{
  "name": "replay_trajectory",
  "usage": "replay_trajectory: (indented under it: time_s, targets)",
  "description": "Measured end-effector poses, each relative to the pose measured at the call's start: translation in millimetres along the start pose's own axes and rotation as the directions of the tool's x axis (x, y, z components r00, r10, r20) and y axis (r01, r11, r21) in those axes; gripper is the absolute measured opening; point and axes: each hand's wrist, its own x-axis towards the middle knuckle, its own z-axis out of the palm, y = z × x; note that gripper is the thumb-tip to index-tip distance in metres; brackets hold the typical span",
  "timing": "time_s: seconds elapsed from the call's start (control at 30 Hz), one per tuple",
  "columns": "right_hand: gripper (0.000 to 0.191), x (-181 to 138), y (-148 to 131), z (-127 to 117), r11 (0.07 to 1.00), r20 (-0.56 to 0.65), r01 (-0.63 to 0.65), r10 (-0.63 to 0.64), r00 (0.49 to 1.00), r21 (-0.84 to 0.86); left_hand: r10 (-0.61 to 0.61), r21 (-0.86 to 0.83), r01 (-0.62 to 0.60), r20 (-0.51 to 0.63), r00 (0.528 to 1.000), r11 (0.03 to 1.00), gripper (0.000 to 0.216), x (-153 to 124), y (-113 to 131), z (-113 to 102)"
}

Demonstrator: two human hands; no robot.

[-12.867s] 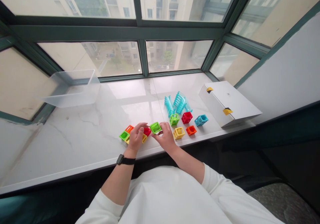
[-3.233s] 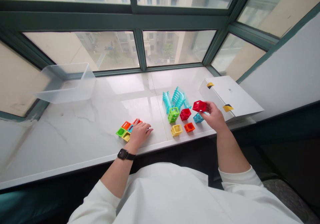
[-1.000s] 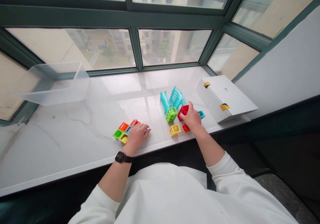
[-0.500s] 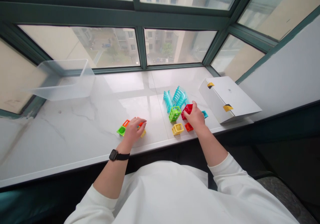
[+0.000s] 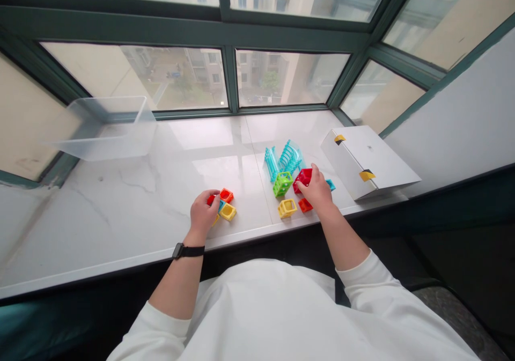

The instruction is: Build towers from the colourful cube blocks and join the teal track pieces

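My left hand is curled over the left end of a small cluster of coloured toy blocks, covering part of it. A red block shows under its fingertips, beside an orange block, a blue one and a yellow one. With thumb and fingers, my right hand grips a red toy block. Around it lie a green block, a yellow open-frame block, an orange-red block and a blue piece partly behind the hand.
Translucent turquoise track pieces lie behind the green block. At the right is a white box with yellow-black tabs. A clear plastic bin stands at the far left of the marble-look sill, below the windows.
My left hand has shifted left and closed over the cluster's left end, uncovering the orange, blue and yellow blocks and hiding the green one. My right hand keeps its grip on the red block.
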Motion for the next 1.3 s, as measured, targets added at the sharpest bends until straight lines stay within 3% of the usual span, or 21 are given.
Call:
replay_trajectory:
  time_s: [0.2,0.63,0.77,0.83,0.93,1.03,1.13,1.23,1.3]
  targets:
    - [0.084,-1,4,-2,0.998,0.021,0.065,-0.065,0.998,-0.003,0.080,0.082,-0.085,0.055,0.995,0.993,0.024,3,-4,3]
    - [0.085,1,7,-2,0.998,0.043,0.056,-0.056,0.997,-0.003,0.081,0.094,-0.085,0.054,0.995,0.992,0.026,3,-6,4]
    - [0.093,-4,5,-9,0.999,0.070,0.053,-0.054,0.996,0.008,0.091,0.094,-0.096,0.053,0.994,0.991,0.026,3,-6,4]
    - [0.095,-8,5,-16,1.000,0.048,0.030,-0.030,0.998,0.010,0.095,0.087,-0.099,0.051,0.994,0.991,0.025,3,-5,4]
    - [0.086,-20,-1,-34,0.995,-0.082,0.028,-0.020,0.996,0.092,0.087,0.087,-0.091,0.053,0.995,0.992,0.025,2,-5,3]
    - [0.064,-43,-19,-49,0.950,-0.222,0.185,-0.130,0.966,0.250,0.075,0.095,-0.080,0.052,0.996,0.992,0.026,2,-5,3]
    - [0.046,-73,-49,-42,0.847,-0.163,0.353,-0.314,0.935,0.398,0.089,0.107,-0.095,0.061,0.994,0.990,0.026,2,-6,4]
    - [0.036,-99,-83,-5,0.656,0.002,0.485,-0.596,0.803,0.578,0.148,0.117,-0.156,0.076,0.986,0.981,0.025,3,-6,4]
    - [0.035,-109,-101,31,0.592,0.048,0.518,-0.686,0.726,0.618,0.185,0.118,-0.193,0.071,0.980,0.974,0.023,3,-6,5]
